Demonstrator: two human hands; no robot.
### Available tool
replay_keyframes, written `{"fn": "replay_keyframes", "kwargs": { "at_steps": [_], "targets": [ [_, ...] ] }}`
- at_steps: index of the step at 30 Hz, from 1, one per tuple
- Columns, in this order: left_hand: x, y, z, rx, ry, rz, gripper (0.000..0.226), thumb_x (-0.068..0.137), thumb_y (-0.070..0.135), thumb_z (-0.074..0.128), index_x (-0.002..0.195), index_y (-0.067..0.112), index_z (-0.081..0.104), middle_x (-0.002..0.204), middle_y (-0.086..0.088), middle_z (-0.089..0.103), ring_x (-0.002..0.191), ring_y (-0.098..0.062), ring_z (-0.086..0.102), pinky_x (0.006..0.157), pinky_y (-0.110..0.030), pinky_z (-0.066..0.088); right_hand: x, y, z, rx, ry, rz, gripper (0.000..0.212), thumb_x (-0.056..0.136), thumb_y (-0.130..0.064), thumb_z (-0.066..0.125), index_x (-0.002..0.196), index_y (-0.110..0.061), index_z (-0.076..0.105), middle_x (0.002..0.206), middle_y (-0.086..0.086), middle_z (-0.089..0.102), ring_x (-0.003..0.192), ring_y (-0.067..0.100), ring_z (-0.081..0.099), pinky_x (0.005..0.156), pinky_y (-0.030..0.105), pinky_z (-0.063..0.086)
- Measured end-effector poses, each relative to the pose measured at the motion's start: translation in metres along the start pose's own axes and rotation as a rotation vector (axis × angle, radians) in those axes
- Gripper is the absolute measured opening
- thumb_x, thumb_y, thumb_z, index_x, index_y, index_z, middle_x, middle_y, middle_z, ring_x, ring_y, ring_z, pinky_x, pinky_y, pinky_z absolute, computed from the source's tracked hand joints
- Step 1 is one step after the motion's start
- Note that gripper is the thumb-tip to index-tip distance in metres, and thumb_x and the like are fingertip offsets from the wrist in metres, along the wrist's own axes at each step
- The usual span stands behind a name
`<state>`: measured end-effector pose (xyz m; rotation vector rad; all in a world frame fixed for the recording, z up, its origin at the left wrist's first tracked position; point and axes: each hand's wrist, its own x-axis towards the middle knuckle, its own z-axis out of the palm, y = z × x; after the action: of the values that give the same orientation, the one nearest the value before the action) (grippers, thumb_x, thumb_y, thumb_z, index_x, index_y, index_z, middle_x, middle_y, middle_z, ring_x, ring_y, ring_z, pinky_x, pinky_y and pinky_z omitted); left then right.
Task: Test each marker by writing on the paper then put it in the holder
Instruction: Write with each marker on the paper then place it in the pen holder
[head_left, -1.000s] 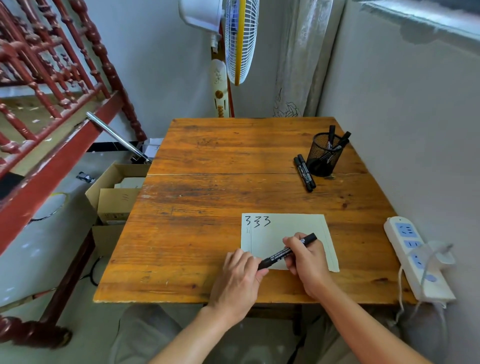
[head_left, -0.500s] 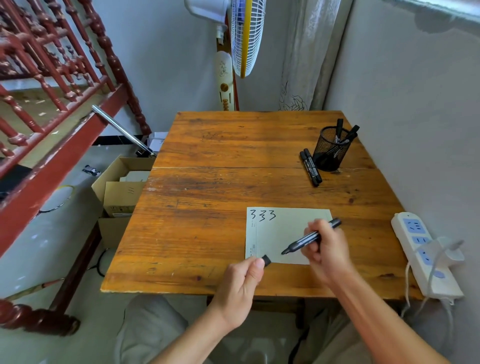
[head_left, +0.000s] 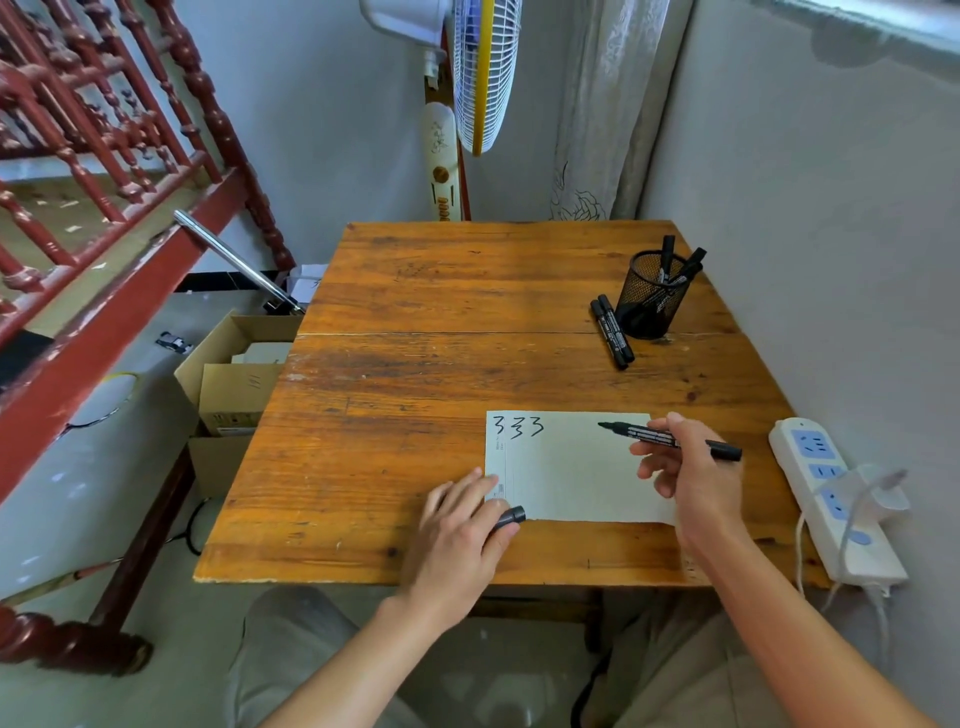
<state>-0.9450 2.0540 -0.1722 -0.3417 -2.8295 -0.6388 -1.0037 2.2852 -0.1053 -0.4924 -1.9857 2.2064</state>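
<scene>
Head view: the black marker (head_left: 670, 439), uncapped, hangs almost level over the paper's (head_left: 571, 478) far right part, its tip pointing left. 3 handwritten 3s fill the paper's far left corner. The right hand (head_left: 691, 478) pinches the marker's barrel. The left hand (head_left: 457, 535) grips the cap (head_left: 511, 517) at the paper's near left corner. Beyond the paper, on the wooden table (head_left: 415, 364), stand a mesh holder (head_left: 654, 301) and 2 loose markers (head_left: 613, 332). A power strip (head_left: 831, 493) lies right of the paper.
</scene>
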Motion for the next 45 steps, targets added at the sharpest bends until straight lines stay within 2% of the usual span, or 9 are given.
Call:
{"fn": "replay_keyframes", "kwargs": {
  "at_steps": [4,7,13,19,27,37,41,45],
  "targets": [
    [-0.004,0.009,0.0,0.043,0.061,0.053,0.031,0.089,0.04,0.05,0.1,0.016,0.067,0.108,-0.003,0.061,0.109,-0.019,0.051,0.088,-0.033,0.045,0.016,0.001,0.005,-0.134,0.016,-0.088,0.024,0.093,-0.029,0.061,0.082,-0.009,0.068,0.068,0.008,0.068,0.055,0.013,0.062,0.051,0.023,0.045],
    [-0.005,0.012,0.0,0.072,0.064,0.043,0.032,0.087,0.041,0.05,0.099,0.017,0.068,0.105,-0.003,0.06,0.103,-0.019,0.05,0.082,-0.029,0.047,0.027,0.008,0.019,-0.221,-0.06,-0.147,0.022,0.094,-0.022,0.061,0.08,-0.006,0.066,0.068,0.011,0.068,0.053,0.018,0.063,0.051,0.023,0.049],
    [-0.004,0.008,0.003,0.096,0.017,0.03,0.036,0.088,0.043,0.046,0.102,0.019,0.068,0.114,-0.006,0.06,0.109,-0.025,0.053,0.084,-0.034,0.05,0.036,0.032,0.05,-0.311,-0.16,-0.187,0.025,0.092,-0.022,0.064,0.075,-0.003,0.063,0.061,0.01,0.068,0.048,0.021,0.062,0.049,0.032,0.051],
    [-0.005,0.007,0.005,0.095,0.034,0.051,0.034,0.09,0.043,0.046,0.102,0.019,0.067,0.115,-0.006,0.059,0.112,-0.023,0.05,0.088,-0.035,0.049,0.038,0.041,0.054,-0.371,-0.147,-0.233,0.024,0.09,-0.025,0.065,0.074,-0.008,0.062,0.061,0.006,0.069,0.047,0.02,0.063,0.049,0.029,0.051],
    [-0.004,0.007,0.006,0.1,0.07,0.069,0.031,0.088,0.04,0.051,0.1,0.017,0.068,0.112,-0.007,0.061,0.113,-0.022,0.048,0.088,-0.038,0.05,0.036,0.043,0.05,-0.368,-0.125,-0.257,0.023,0.091,-0.018,0.064,0.071,-0.008,0.06,0.061,0.007,0.067,0.044,0.013,0.06,0.045,0.021,0.049],
    [-0.004,0.008,0.004,0.096,0.093,0.074,0.031,0.087,0.04,0.052,0.097,0.016,0.068,0.111,-0.008,0.061,0.11,-0.023,0.05,0.084,-0.037,0.052,0.032,0.044,0.047,-0.361,-0.114,-0.243,0.024,0.091,-0.014,0.062,0.068,-0.009,0.058,0.059,0.006,0.066,0.044,0.013,0.06,0.046,0.025,0.049],
    [-0.004,0.009,0.004,0.092,0.094,0.074,0.03,0.086,0.04,0.054,0.096,0.017,0.069,0.111,-0.007,0.061,0.11,-0.022,0.05,0.084,-0.036,0.052,0.03,0.043,0.046,-0.365,-0.11,-0.239,0.025,0.091,-0.011,0.061,0.067,-0.007,0.058,0.058,0.005,0.064,0.043,0.009,0.058,0.043,0.02,0.047],
    [-0.004,0.008,0.005,0.092,0.08,0.057,0.028,0.086,0.04,0.056,0.098,0.017,0.068,0.113,-0.007,0.061,0.111,-0.024,0.052,0.084,-0.038,0.053,0.03,0.044,0.041,-0.357,-0.084,-0.219,0.023,0.089,-0.008,0.06,0.066,-0.005,0.058,0.056,0.006,0.064,0.043,0.013,0.057,0.043,0.027,0.048]
  ]
}}
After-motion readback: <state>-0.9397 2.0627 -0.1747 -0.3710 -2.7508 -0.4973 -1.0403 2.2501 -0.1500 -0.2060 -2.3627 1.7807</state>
